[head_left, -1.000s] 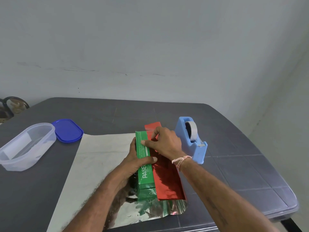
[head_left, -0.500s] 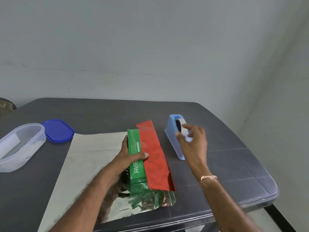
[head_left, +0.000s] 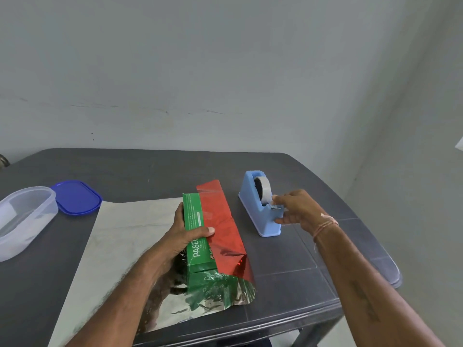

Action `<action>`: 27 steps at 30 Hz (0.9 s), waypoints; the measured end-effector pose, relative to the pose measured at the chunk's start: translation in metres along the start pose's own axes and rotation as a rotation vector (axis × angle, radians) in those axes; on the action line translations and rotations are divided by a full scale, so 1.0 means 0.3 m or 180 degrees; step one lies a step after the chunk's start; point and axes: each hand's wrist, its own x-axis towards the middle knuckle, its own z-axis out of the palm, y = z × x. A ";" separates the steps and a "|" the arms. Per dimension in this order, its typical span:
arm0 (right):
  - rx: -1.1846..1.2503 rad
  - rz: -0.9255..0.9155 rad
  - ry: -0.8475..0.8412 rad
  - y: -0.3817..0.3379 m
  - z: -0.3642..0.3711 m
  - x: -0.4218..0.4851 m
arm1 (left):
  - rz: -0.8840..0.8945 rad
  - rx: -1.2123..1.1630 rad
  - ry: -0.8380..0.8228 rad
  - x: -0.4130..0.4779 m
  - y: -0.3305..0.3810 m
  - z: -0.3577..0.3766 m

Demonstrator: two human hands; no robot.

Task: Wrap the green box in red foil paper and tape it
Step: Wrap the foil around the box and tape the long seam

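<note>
Left hand (head_left: 180,236) grips box (head_left: 194,214) on tabletop (head_left: 150,176), thumb pinning foil (head_left: 223,221) flap down for taping. Right hand (head_left: 298,209) fingers (head_left: 275,197) pinch tape (head_left: 263,190) end at dispenser (head_left: 253,211), likely for 1 strip.

Clear tub (head_left: 25,216) — blue lid (head_left: 77,197) (just beside)

Your left grip (head_left: 181,235) holds the box (head_left: 196,219) and foil (head_left: 221,222) together while your right grip (head_left: 299,209) pinches tape (head_left: 263,189) at the dispenser (head_left: 264,225).
</note>
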 end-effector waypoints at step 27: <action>0.1407 0.0102 0.0238 0.137 0.046 -0.061 | -0.0116 0.0091 -0.0038 -0.020 0.022 0.002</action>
